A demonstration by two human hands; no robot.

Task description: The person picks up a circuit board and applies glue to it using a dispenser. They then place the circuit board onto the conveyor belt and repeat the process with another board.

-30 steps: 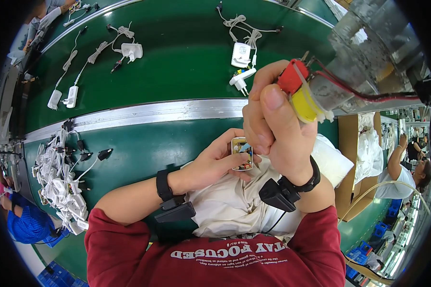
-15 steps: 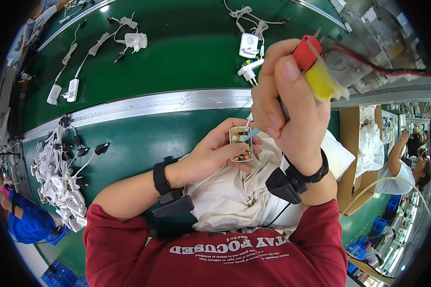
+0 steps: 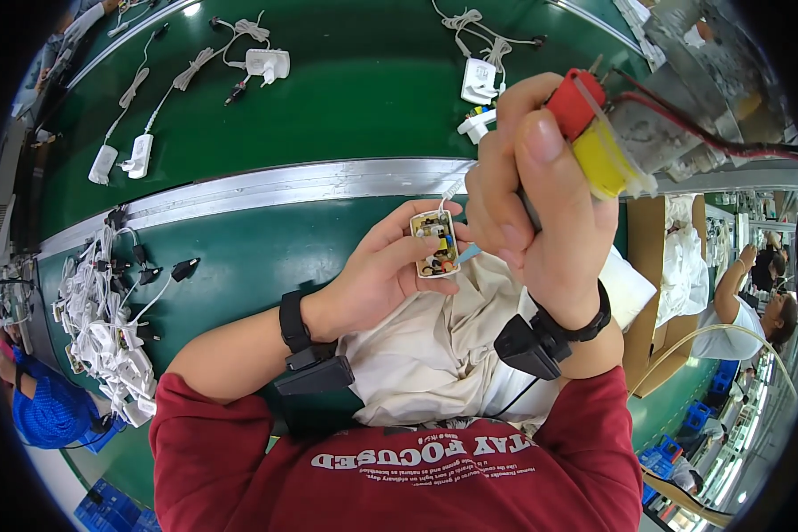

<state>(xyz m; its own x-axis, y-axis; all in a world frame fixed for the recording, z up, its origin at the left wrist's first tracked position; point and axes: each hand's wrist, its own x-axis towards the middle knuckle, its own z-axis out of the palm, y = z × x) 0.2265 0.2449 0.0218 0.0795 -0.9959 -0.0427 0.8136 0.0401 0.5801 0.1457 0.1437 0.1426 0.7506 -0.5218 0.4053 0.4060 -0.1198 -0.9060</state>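
Note:
My left hand (image 3: 377, 275) is closed around an open white charger housing (image 3: 434, 244), its circuit board with small coloured components facing up and a white cable leaving its far end. The thumb lies over the board's left side. My right hand (image 3: 545, 182) is raised on the right, fingers wrapped round a dispensing tool whose body is mostly hidden. Its light blue tapered nozzle (image 3: 467, 254) points at the housing's lower right edge; whether it touches cannot be told. A red block (image 3: 575, 102) and a yellow-wrapped part (image 3: 601, 161) sit just above the right hand, with wires attached.
Cream cloth (image 3: 434, 355) covers my lap. A pile of white chargers with cables (image 3: 111, 332) lies at left. Beyond a metal rail (image 3: 275, 182), several chargers (image 3: 266, 64) rest on a green belt. A cardboard box (image 3: 645, 239) stands at right; other people are at both sides.
My left hand has moved the housing slightly left and away from me. The blue nozzle has shifted from the board's upper part to its lower right edge. Chargers on the belt have slid slightly right.

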